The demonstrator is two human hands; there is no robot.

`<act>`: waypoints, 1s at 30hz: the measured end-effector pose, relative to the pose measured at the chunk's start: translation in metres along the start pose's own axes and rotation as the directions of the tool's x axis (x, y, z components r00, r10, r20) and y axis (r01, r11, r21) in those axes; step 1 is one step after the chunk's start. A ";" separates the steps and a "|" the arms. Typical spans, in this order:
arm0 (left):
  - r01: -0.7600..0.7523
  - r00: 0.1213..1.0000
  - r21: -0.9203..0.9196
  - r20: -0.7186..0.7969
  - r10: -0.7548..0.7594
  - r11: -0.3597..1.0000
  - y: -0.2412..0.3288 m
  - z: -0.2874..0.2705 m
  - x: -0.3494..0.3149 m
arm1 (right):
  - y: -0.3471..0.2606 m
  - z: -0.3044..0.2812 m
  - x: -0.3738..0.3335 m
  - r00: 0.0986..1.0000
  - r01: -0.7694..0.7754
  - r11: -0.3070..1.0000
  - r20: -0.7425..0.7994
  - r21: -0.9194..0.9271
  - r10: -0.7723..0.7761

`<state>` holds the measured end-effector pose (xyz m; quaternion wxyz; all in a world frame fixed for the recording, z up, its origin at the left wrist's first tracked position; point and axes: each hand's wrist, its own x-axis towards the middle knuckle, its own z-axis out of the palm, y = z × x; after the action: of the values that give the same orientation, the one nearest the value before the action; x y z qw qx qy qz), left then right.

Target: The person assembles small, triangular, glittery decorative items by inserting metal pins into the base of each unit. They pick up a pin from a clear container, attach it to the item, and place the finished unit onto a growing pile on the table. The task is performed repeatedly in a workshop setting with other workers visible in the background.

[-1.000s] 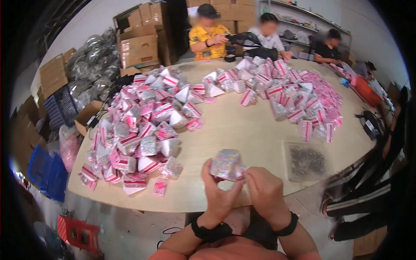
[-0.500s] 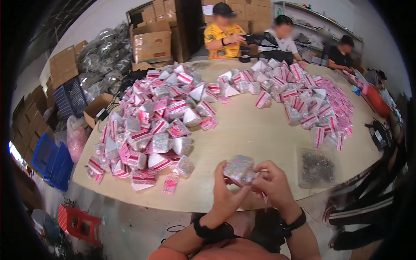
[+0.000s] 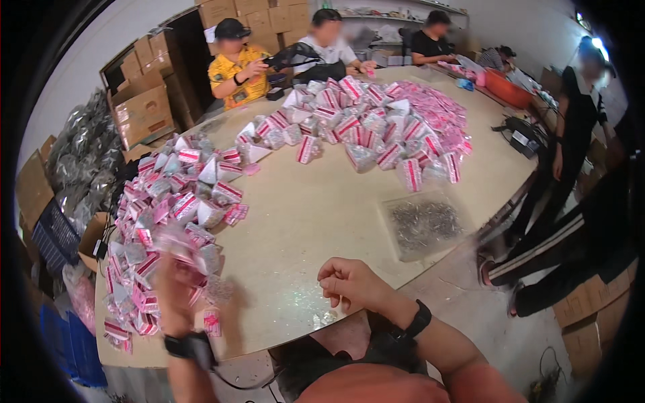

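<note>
My left hand [image 3: 176,289], smeared by motion, is over the near edge of the left heap of packets [image 3: 151,258]. A blurred pink-and-clear packet [image 3: 183,250] is at its fingers and appears gripped; the exact hold is unclear. My right hand [image 3: 353,282] hovers above the near table edge, its fingers loosely bent and somewhat apart, with nothing visible in them. The heaped packets are clear and glittery, with pink-and-white bands. A small pink card [image 3: 212,322] lies beside my left wrist.
A second packet heap [image 3: 363,124] lies across the table [image 3: 289,221], beside flat pink cards [image 3: 433,111]. A clear tray of small metal pieces [image 3: 386,232] stands to the right. Co-workers sit at the far side; a person [image 3: 578,114] stands at right. Blue crates [image 3: 80,342] are left.
My hands have parted. The left has swung left to the heap with the packet, while the right stays near the table's front edge. My view has turned to the right.
</note>
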<state>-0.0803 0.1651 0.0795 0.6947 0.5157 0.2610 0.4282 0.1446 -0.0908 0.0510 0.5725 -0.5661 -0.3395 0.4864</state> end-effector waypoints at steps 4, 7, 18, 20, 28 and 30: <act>-0.341 0.871 0.349 -0.231 0.433 0.873 0.057 -0.069 0.044 | 0.005 -0.020 -0.019 0.991 0.011 0.999 -0.131 0.053 -0.003; -0.302 0.757 0.580 -0.336 0.560 0.757 0.051 -0.094 0.047 | 0.006 -0.036 -0.032 0.968 0.017 0.999 -0.250 0.039 -0.006; -0.098 0.971 0.527 0.237 -0.035 0.844 -0.071 0.045 -0.064 | 0.025 -0.101 -0.068 0.649 0.067 0.830 -0.608 -0.554 -0.458; -0.065 0.958 0.611 0.261 -0.123 0.789 -0.082 0.057 -0.077 | 0.028 -0.105 -0.071 0.629 -0.028 0.697 -0.554 -0.716 -0.545; -0.495 0.856 0.727 0.502 0.123 0.476 -0.123 0.063 -0.097 | 0.052 -0.103 -0.063 0.673 -0.076 0.408 -0.349 -0.910 -0.652; -0.500 0.855 0.725 0.501 0.135 0.475 -0.123 0.066 -0.098 | 0.053 -0.097 -0.061 0.649 -0.061 0.406 -0.345 -0.912 -0.678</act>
<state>-0.0362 0.0357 -0.0221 0.3048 0.8940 0.1915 0.2669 0.2086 -0.1854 -0.0036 0.3694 -0.8249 -0.4081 -0.1287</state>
